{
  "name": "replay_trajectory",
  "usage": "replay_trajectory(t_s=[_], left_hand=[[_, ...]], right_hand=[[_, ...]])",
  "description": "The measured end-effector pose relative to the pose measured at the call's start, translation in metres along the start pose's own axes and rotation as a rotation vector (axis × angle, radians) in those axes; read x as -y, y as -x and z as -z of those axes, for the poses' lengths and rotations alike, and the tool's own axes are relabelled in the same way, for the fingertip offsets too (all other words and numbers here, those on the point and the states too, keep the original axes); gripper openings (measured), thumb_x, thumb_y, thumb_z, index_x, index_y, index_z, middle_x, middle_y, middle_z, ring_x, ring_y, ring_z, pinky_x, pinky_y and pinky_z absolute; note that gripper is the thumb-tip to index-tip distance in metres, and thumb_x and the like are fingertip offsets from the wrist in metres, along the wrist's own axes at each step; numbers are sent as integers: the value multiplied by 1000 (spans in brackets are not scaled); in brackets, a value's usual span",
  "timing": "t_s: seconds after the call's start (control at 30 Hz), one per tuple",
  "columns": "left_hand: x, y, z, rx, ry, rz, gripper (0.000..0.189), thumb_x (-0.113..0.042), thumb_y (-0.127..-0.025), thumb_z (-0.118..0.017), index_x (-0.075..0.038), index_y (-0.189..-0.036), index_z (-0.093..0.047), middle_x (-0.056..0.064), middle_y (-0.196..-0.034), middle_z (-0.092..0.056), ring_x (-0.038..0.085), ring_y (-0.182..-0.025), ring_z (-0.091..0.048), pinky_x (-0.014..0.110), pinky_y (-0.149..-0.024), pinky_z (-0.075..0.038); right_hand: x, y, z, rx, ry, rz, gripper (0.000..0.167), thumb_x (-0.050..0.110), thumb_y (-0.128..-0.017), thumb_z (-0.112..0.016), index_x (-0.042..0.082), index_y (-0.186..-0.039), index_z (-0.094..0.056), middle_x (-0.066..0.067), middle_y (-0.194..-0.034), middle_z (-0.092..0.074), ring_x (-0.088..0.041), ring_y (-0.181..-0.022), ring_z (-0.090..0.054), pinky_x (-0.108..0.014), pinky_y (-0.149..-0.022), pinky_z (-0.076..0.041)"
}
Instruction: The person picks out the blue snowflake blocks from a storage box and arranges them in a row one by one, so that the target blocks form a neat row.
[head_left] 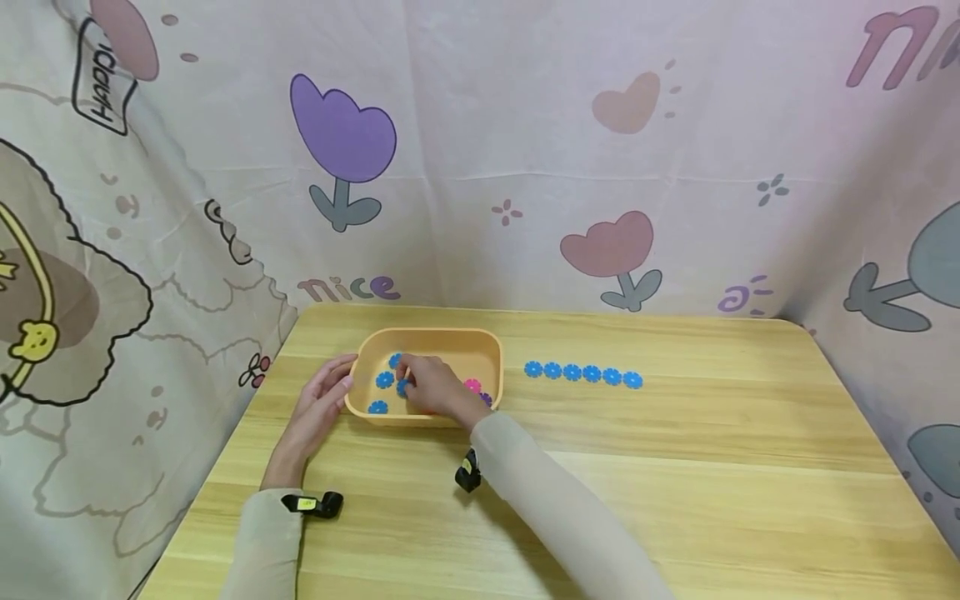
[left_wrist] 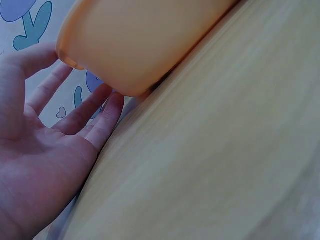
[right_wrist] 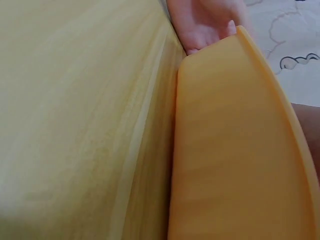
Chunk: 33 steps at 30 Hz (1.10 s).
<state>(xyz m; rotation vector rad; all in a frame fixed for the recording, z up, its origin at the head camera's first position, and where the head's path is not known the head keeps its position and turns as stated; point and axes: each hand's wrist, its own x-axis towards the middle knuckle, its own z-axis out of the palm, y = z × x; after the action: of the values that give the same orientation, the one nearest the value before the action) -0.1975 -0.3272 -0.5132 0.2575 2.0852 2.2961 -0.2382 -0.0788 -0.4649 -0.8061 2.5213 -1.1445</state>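
Observation:
A yellow-orange plastic tub (head_left: 427,335) holds several small blue snowflake discs (head_left: 385,380), a pink disc (head_left: 472,385) and a purple disc (head_left: 486,398). My left hand (head_left: 318,408) touches the tub's left end from outside, with fairly straight, spread fingers against its wall and the thumb near the rim. Inside the tub, my right hand (head_left: 435,385) reaches down with bent fingers. One blue disc (head_left: 402,388) lies right at its fingertips; whether they pinch it is unclear. In the right wrist view the tub's wall (right_wrist: 230,140) hides the right fingers.
To the tub's right, a row of several blue snowflake discs (head_left: 572,372) lies on the wooden table (head_left: 712,483). A printed cloth (head_left: 480,125) hangs behind and at the sides. Each wrist wears a small black camera (head_left: 468,472).

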Motion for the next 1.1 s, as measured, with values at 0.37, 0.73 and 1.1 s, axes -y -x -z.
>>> replay_trajectory(t_s=[0.37, 0.73, 1.1], left_hand=[[1, 0, 1, 9, 1, -12, 47, -9, -110, -48, 2, -154, -37, 19, -152, -42, 19, -132, -51, 27, -100, -52], [-1, 2, 1, 5, -10, 3, 48, -11, -110, -48, 1, -154, -36, 19, -153, -40, 19, -132, -51, 26, -101, -52], [0, 1, 2, 12, 1, 1, 48, -11, -109, -50, 0, -155, -37, 22, -155, -38, 21, -134, -50, 27, -102, -51]], right_hand=[[4, 19, 22, -16, -187, 50, 16, 0, -102, -57, 4, -117, -59, -12, -95, -68, -13, -73, -61, -21, -58, -50], [10, 47, 51, -130, -189, 134, 21, 5, -101, -62, 9, -120, -68, -6, -101, -70, -15, -78, -66, -23, -61, -58], [2, 77, 77, -192, -164, 195, 35, -2, -94, -68, 7, -127, -68, -10, -113, -71, -22, -93, -70, -25, -57, -58]])
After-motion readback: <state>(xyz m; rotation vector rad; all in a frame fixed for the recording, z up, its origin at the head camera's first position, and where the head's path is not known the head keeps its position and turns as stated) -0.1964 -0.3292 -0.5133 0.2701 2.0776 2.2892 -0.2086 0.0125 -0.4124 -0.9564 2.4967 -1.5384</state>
